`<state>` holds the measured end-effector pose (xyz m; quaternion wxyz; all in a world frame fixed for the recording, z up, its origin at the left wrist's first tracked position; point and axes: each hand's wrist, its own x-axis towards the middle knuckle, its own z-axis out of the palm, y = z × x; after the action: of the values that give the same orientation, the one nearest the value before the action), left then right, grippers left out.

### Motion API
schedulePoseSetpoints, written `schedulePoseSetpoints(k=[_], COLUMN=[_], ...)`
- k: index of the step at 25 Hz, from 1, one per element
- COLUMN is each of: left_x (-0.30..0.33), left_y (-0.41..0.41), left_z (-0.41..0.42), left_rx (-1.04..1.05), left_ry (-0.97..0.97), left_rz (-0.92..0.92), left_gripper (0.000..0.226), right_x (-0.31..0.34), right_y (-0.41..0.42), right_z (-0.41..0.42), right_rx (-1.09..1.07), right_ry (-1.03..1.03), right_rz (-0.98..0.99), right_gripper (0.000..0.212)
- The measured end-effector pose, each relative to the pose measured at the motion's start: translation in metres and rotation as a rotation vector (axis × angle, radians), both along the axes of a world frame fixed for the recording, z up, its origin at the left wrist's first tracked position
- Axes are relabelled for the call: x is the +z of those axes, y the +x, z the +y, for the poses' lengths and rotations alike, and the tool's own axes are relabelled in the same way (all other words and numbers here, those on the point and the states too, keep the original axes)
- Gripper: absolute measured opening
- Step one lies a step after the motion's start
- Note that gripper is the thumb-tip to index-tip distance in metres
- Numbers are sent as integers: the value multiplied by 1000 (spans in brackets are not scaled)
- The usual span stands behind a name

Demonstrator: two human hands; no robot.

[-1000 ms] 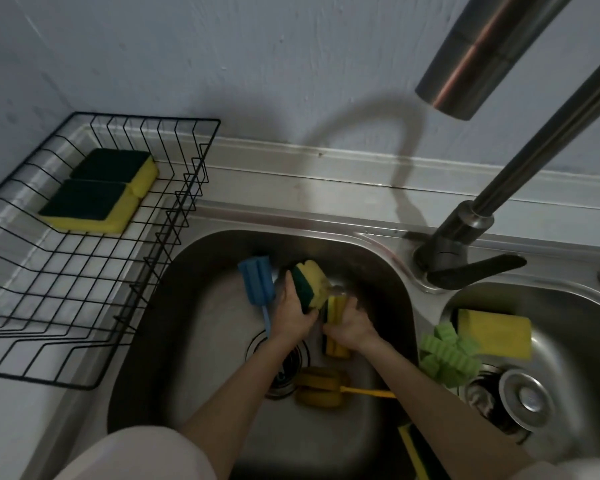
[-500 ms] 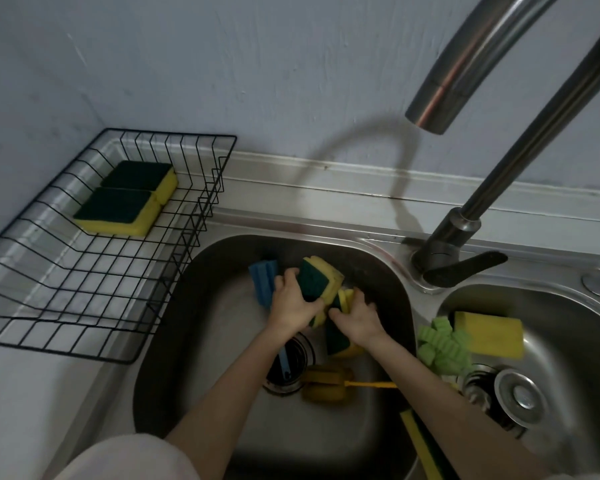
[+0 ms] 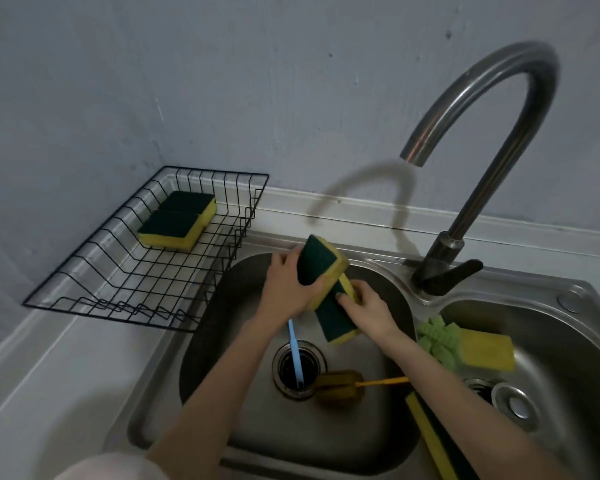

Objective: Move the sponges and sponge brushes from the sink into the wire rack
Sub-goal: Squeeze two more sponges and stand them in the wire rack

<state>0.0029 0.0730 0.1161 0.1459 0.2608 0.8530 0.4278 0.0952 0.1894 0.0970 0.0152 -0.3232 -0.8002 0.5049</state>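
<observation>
My left hand [image 3: 286,285] grips a yellow sponge with a green scouring face [image 3: 317,261] above the far part of the left sink basin [image 3: 205,341]. My right hand [image 3: 369,306] holds a second green-and-yellow sponge [image 3: 335,320] just below it, and the two sponges touch. A blue sponge brush [image 3: 297,355] lies under my left wrist, its handle over the drain. A yellow sponge brush [image 3: 342,388] lies beside the drain. The black wire rack [image 3: 125,271] on the left holds two green-and-yellow sponges [image 3: 177,220].
The right basin [image 3: 568,341] holds a green sponge brush [image 3: 440,337], a yellow sponge [image 3: 487,351] and a metal drain plug [image 3: 515,405]. Another yellow-green sponge [image 3: 433,441] leans on the divider under my right arm. The curved tap [image 3: 482,161] rises behind the basins.
Both hands have lifted their sponges up out of the basin bottom and toward the far rim. The blue brush stays in the sink.
</observation>
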Motion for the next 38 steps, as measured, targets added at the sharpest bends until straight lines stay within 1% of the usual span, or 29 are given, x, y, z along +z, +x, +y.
schedulePoseSetpoints(k=[4, 9, 11, 17, 21, 23, 27, 31, 35, 38], left_x=[32, 69, 77, 84, 81, 78, 74, 64, 49, 36], left_y=[3, -7, -15, -40, -60, -65, -80, -103, -123, -134], left_z=[-25, -69, -91, -163, -203, -214, -232, -241, -244, -243], left_rx=[13, 130, 173, 268, 321, 332, 332, 296, 281, 280], left_ry=[47, 36, 29, -80, -88, -62, -22, -4, -25, -41], left_rz=[102, 279, 316, 375, 361, 325, 281, 268, 237, 221], left_gripper=[62, 66, 68, 67, 71, 73, 71, 64, 62, 62], right_x=[28, 47, 55, 77, 83, 83, 81, 67, 48, 33], right_y=[2, -4, -13, -52, -85, -98, -134, -168, -198, -217], right_z=[-16, -36, -46, -83, -115, -125, -146, -158, -169, -174], right_rx=[3, -24, -28, -7, 86, 137, 190, 289, 392, 438], right_ry=[78, 46, 45, -3, 97, 143, 207, 240, 331, 336], right_rz=[145, 232, 246, 307, 313, 323, 271, 152, 44, -41], right_gripper=[39, 39, 40, 34, 35, 36, 37, 38, 38, 38])
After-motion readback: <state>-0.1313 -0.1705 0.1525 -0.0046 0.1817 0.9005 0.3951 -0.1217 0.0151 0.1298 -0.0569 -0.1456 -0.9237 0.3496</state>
